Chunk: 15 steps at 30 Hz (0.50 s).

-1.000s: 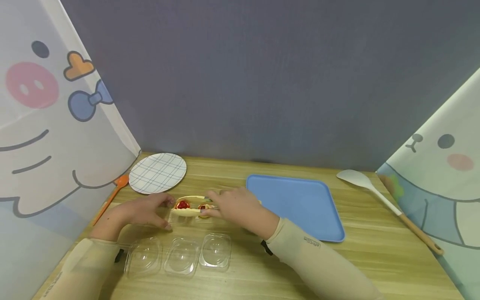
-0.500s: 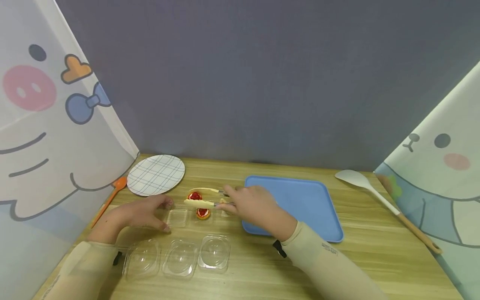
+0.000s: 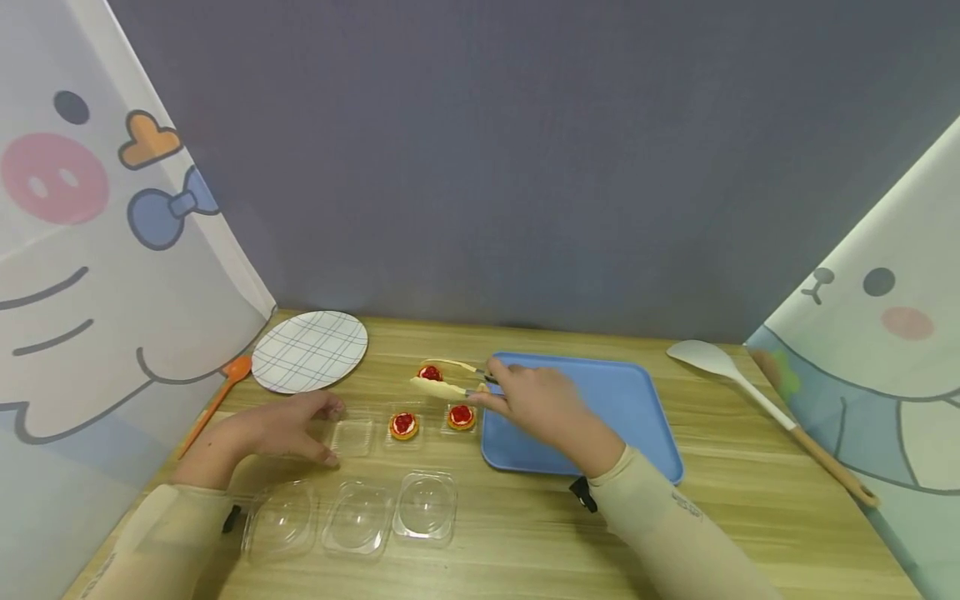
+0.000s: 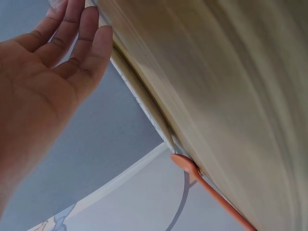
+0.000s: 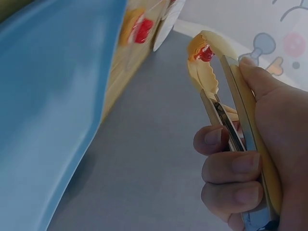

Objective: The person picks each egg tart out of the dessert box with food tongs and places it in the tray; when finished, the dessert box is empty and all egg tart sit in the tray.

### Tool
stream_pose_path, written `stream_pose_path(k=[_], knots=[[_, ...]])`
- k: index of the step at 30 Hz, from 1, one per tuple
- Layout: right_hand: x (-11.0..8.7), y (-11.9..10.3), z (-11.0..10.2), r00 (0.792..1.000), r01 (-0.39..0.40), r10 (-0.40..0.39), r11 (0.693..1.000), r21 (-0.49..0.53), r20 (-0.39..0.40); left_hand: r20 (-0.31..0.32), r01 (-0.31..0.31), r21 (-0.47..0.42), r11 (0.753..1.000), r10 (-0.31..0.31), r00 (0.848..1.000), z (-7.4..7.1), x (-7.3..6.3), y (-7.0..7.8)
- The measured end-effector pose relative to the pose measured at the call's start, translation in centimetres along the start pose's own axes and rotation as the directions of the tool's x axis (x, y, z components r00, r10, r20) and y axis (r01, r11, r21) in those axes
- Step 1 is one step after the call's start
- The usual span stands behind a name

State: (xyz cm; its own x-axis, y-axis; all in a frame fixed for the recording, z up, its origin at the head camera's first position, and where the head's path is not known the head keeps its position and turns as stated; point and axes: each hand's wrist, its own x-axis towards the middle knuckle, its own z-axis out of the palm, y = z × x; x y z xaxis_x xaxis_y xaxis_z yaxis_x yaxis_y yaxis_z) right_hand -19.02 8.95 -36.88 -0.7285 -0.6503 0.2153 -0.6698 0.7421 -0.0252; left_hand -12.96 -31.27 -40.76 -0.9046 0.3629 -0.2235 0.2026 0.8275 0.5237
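Note:
My right hand (image 3: 542, 403) grips yellow-tipped tongs (image 3: 442, 387), seen close up in the right wrist view. Between the tongs' tips (image 5: 204, 79) sits a small tart (image 3: 430, 374) with red topping, held up off the table. Two more such tarts, a middle one (image 3: 403, 426) and a right one (image 3: 461, 417), sit in clear plastic containers. My left hand (image 3: 281, 429) holds nothing; its fingers are spread beside a clear container (image 3: 352, 437) with no tart in it. In the left wrist view its palm and loosely bent fingers (image 4: 86, 45) show.
Three clear domed lids, one of them the right lid (image 3: 424, 505), lie along the front. A blue tray (image 3: 600, 417) is right of the containers. A checked plate (image 3: 310, 352), an orange spoon (image 3: 217, 404) and a white spatula (image 3: 765, 408) lie around the edges.
My right hand has moved right and up with the tongs, carrying a tart away from the containers toward the blue tray. The left hand has stayed in nearly the same place.

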Motion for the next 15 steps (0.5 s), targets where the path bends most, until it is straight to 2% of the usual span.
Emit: stream_pose_path(k=[8,15], knots=[[-0.9,2.7,0.4,1.000,-0.014,0.014,1.000,-0.018,-0.016,-0.004,-0.004,0.004,1.000,0.004,1.000,-0.1,0.0,-0.1],[-1.7,4.7,0.8,0.992,-0.113,0.115,0.993,-0.042,0.055,-0.014,-0.015,0.002,1.000,0.015,1.000,0.0,0.0,-0.2]])
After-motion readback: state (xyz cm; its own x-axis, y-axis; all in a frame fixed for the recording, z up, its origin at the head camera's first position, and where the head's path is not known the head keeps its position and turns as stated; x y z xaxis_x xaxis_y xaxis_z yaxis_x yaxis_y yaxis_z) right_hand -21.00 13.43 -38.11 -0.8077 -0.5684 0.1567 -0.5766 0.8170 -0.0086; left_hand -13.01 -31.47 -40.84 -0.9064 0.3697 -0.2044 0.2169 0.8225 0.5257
